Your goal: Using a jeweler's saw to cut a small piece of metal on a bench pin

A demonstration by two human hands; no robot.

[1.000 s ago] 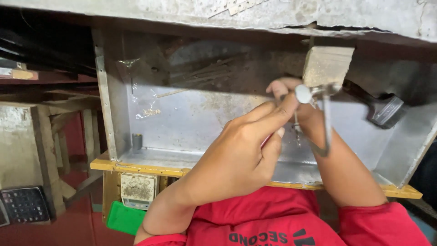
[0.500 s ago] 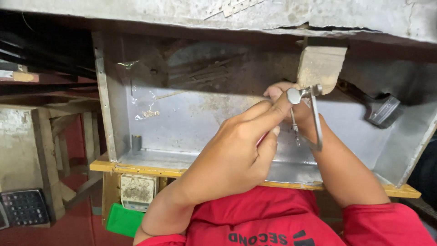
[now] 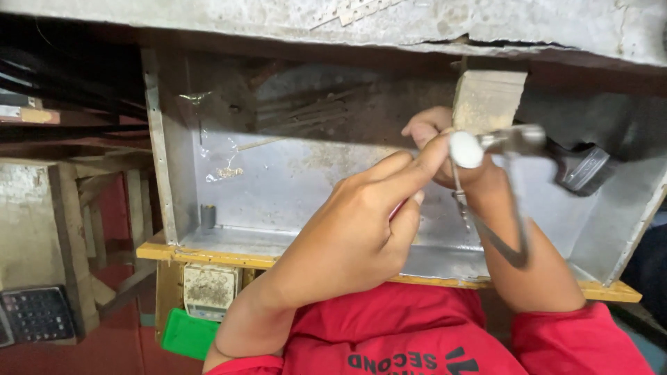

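hands [image 3: 361,229] in metal tray [image 3: 292,180], calculator [image 3: 35,314] left

A rough grey concrete slab [image 3: 486,28] spans the top, cracked near the right. Below it sits a metal-lined tray [image 3: 278,180] edged with yellow wood [image 3: 208,255]. At left — a worn wooden stool [image 3: 62,201], a dark calculator [image 3: 35,314] — all above a red floor [image 3: 83,357].

My sleeves [image 3: 577,340] are bright red. The tray [image 3: 292,187] in front of me is dull silver-grey, speckled with brown grime, edged by a yellow wooden strip [image 3: 208,255]. The wooden block [image 3: 486,101] is pale beige. Below sit a green box [image 3: 186,335] and a dark grey calculator [image 3: 35,316].
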